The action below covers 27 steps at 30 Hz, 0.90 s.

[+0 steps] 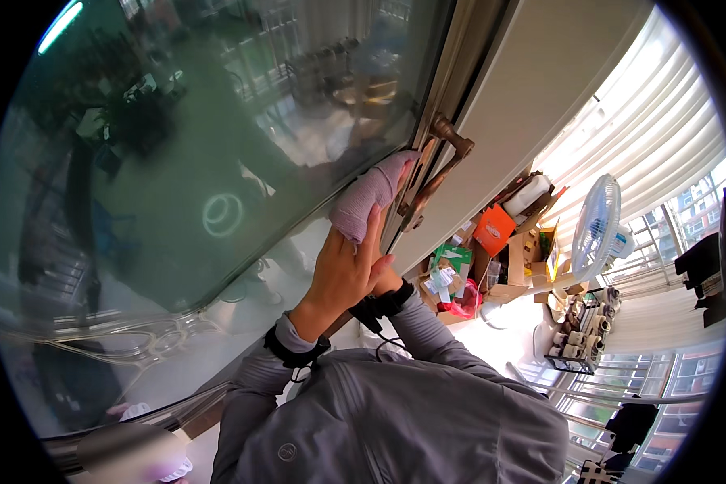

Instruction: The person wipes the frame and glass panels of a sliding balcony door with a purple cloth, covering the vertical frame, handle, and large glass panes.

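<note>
A light purple cloth [369,198] lies against the edge of the glass pane [218,185], where it meets the brown frame. My left hand [339,270] grips this cloth, its outer fingers tucked under the fabric and its thumb pointing toward the frame. Mostly hidden behind it is my right hand [387,281]; only a part near the wrist shows clearly, and its fingers cannot be made out. Fingertips show at the cloth's upper right end, but I cannot tell whose hand they belong to. Just right of the cloth is a bronze door handle [440,177].
Right of the door's pale panel [532,73] stand open cardboard boxes [504,270] full of mixed items. Beyond them are a standing fan [598,230], a shoe rack [581,335] and white curtains [645,113]. At the lower left is a blurred pale round object [129,452].
</note>
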Available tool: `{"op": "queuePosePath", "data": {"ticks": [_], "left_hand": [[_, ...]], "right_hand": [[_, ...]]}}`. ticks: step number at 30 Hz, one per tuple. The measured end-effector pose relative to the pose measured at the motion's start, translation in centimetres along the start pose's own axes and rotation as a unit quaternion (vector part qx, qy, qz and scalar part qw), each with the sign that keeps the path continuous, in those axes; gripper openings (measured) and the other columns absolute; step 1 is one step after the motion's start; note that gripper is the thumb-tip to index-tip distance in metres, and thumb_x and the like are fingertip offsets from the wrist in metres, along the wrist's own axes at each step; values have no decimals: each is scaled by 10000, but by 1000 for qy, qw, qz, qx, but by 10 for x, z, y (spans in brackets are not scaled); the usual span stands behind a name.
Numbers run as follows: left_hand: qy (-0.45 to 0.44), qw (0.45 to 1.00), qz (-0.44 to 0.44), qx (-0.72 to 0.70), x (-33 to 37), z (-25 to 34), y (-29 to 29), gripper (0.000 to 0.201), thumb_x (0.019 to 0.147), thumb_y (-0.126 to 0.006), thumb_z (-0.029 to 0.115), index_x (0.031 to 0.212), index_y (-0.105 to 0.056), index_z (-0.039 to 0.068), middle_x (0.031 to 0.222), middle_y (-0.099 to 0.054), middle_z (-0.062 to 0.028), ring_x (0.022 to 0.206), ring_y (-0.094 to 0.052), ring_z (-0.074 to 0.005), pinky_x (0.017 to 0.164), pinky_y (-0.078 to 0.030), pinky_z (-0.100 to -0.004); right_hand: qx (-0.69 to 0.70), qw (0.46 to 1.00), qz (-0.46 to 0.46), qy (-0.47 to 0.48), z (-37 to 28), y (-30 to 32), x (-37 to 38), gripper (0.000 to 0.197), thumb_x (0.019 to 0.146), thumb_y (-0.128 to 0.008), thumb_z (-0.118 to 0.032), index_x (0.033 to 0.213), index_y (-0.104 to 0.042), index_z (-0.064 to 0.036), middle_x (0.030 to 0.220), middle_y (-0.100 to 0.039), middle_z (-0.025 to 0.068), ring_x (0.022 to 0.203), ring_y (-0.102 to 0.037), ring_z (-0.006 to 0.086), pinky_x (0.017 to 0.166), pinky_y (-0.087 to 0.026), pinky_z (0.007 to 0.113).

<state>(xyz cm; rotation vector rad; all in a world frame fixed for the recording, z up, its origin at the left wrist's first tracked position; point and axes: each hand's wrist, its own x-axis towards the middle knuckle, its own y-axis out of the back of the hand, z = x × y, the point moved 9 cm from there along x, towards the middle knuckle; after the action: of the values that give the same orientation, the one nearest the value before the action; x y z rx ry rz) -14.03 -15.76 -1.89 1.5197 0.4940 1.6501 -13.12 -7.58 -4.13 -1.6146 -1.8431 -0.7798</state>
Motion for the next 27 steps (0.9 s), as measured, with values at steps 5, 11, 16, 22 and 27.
{"op": "queuePosePath", "data": {"ticks": [5,11,16,22,27], "left_hand": [[-2,997,46,-59,42,0,49,688,884,-411,379,1315,-191,-110,1284,-332,-289,1169,-343,-445,982,-260,-474],[-55,991,89,86,69,26,61,686,863,-461,387,1299,-261,-103,1267,-372,-270,1119,-405,-442,934,-337,-475],[-49,991,-52,112,12,2,29,689,843,-509,374,1298,-279,-90,1212,-408,-282,1081,-444,-435,896,-383,-470],[116,982,122,88,-90,-17,107,714,841,-492,292,1331,-130,-79,1213,-389,-297,1097,-428,-411,925,-341,-467],[328,787,519,53,-228,-33,184,679,836,-379,223,1346,-22,-49,1383,-138,-279,1205,-314,-368,978,-272,-458]], "right_hand": [[10,995,-12,96,-58,10,69,640,868,-398,-266,1381,-121,-1,1444,15,202,1324,-8,400,1061,-35,481],[152,986,-16,63,-60,15,83,687,856,-445,-272,1380,-96,2,1441,10,209,1329,-25,378,1062,-61,477],[-19,997,-63,-35,23,-18,-2,719,857,-449,-312,1379,-74,8,1439,40,210,1332,-12,365,1064,-69,470],[70,988,-16,135,-133,-53,-31,629,822,-475,-377,1347,-301,-76,1436,-16,225,1300,41,465,1034,-40,544],[129,922,-165,324,-254,-112,-109,489,770,-511,-391,1237,-492,-247,1398,-296,57,1313,-149,320,1051,17,488]]}}
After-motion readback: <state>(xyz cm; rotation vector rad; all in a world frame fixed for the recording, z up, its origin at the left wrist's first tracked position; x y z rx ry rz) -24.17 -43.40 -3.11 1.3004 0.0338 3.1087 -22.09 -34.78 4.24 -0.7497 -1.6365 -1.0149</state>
